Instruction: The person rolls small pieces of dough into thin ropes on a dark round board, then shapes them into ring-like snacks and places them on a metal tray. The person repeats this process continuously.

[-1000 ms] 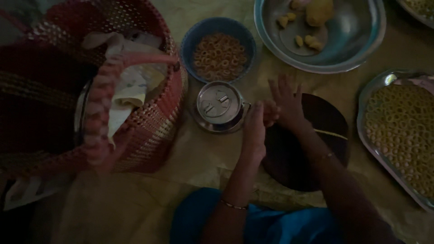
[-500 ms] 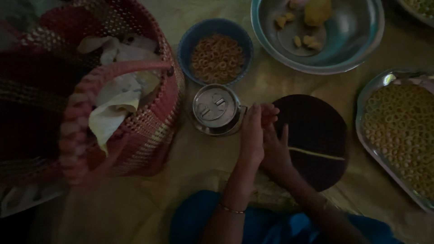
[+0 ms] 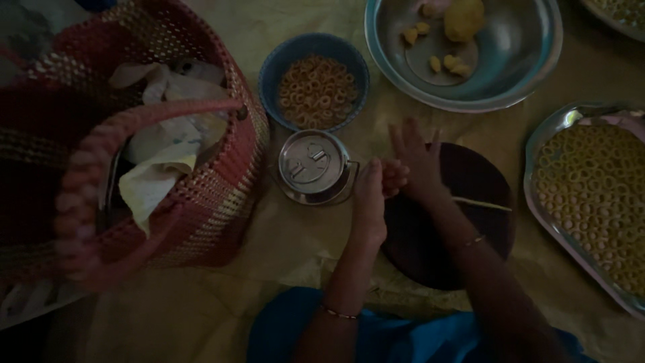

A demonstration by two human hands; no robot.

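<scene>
My left hand (image 3: 371, 205) and my right hand (image 3: 418, 161) meet above the near left edge of a dark round board (image 3: 457, 249). The left hand's fingers curl against the right palm, while the right hand's fingers are spread and point away from me. Whatever lies between the palms is hidden. One thin pale dough strand (image 3: 481, 204) lies across the board, just right of my right wrist. A small steel container with a lid (image 3: 312, 165) stands right beside my left hand.
A blue bowl (image 3: 279, 57) of small dough rings sits behind the steel container. A big steel basin (image 3: 524, 74) with a dough ball and bits is at the back right. A steel tray (image 3: 537, 144) of rings lies right. A woven pink basket (image 3: 222, 188) with cloths stands left.
The hands have slid against each other: from palms pressed flat together, the right hand has moved forward with spread fingers and the left has drawn back, fingers curled.
</scene>
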